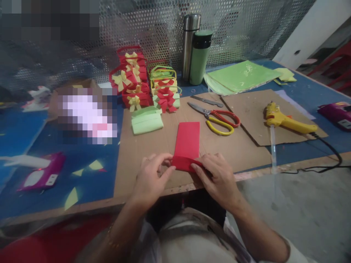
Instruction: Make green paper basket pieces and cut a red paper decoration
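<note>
A red sheet of craft foam or stiff paper (188, 140) lies on the brown cardboard (148, 160) in front of me, its near end folded up. My left hand (155, 175) pinches the left corner of that fold between thumb and fingers. On the right corner, my right hand (216, 175) grips the fold the same way. Scissors (219, 118) with one red and one yellow handle lie beyond my right hand, beside a grey blade (207, 100). A folded pale green piece (147, 122) rests beyond my left hand.
Small red baskets with yellow bows (134, 82) and green-yellow ones (164, 87) stand at the back. Behind are a steel flask (189, 47) and a green tumbler (201, 58). A yellow glue gun (287, 122) with its cord lies right, near green sheets (244, 76). Paper scraps (71, 198) lie left.
</note>
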### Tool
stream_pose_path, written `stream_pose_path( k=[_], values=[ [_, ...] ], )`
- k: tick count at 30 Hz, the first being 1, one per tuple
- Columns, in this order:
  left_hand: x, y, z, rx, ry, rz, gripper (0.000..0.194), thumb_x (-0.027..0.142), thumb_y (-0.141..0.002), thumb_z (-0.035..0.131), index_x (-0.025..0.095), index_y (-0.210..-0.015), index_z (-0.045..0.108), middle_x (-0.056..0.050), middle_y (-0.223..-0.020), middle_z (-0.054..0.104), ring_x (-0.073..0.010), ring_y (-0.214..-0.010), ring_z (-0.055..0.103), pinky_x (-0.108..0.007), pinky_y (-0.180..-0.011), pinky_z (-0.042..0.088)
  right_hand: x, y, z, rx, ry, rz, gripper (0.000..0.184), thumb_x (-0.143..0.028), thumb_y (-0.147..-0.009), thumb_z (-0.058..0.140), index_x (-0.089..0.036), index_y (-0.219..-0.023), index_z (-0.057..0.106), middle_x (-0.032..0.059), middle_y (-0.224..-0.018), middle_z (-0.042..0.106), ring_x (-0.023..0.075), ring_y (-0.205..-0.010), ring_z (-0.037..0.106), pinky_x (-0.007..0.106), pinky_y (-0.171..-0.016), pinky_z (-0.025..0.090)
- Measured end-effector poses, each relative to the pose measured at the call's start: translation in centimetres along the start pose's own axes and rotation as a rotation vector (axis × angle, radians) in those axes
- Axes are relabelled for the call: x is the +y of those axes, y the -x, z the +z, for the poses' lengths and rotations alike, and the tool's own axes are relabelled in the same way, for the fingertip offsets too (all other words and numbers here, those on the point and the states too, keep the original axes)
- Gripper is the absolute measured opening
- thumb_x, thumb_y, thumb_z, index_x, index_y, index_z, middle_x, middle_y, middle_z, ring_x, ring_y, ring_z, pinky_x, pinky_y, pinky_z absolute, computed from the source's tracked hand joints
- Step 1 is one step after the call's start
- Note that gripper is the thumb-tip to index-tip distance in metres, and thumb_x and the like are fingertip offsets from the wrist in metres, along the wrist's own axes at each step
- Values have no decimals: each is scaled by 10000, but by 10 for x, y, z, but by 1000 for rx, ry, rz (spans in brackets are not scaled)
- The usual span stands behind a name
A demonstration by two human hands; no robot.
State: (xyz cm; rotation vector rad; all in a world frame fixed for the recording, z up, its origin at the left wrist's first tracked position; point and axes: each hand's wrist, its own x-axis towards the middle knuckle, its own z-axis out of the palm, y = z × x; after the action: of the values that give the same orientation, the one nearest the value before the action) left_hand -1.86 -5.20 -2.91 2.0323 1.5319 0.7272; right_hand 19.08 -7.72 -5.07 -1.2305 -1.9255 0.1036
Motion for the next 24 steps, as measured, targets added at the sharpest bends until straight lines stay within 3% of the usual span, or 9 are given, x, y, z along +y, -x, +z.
stream_pose_path(
  k=[12,18,24],
  values=[
    [1,-1,0,2,0,15,186,164,-876,677,274,-1003,756,14,-733,658,-200,-782,556,-344,-788,402,0,1,1,28,-4,14,231,-211,-1038,536,-201,-817,601,2,-683,612,160,-655,535,303,-665,338],
    [1,-3,2,21,1,24,174,181,-879,661,269,-995,756,13,-772,693,-183,-749,572,-341,-795,428,1,2,4,40,39,47,311,-232,-1029,537,-213,-720,558,-6,-643,588,156,-611,497,300,-651,335],
    [2,-3,1,5,-7,32,176,188,-889,652,261,-1021,743,5,-816,722,-191,-771,588,-360,-824,431,-1,1,6,35,77,77,275,-234,-1031,528,-210,-767,603,9,-663,617,173,-627,535,315,-653,337]
  ],
)
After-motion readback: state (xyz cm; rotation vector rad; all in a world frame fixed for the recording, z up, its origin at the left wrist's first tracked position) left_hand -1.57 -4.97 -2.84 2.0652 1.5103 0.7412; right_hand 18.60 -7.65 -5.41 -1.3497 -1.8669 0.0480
